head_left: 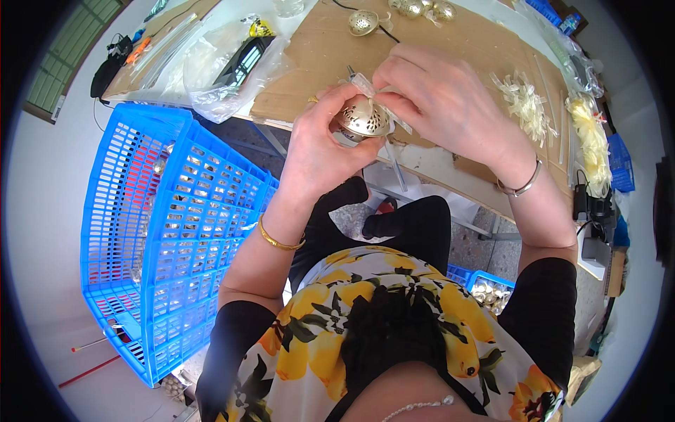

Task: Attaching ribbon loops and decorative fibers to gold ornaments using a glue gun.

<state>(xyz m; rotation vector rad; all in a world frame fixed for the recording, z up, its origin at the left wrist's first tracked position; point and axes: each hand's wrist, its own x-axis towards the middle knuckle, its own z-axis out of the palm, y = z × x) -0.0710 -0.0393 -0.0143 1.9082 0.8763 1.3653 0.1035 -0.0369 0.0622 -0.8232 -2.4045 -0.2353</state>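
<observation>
Left hand [315,151] is grasping a gold, perforated, domed metal ornament [364,121], apparently steadying it while right hand [441,102] is pinching a clear plastic strip [363,85] beside it.

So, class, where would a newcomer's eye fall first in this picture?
Probably on the big blue crate along the left side. Next might come the shiny pierced metal ball, above centre, held in the left hand with the right hand at its upper right. The yellow fruit print on the clothing stands out below.
</observation>
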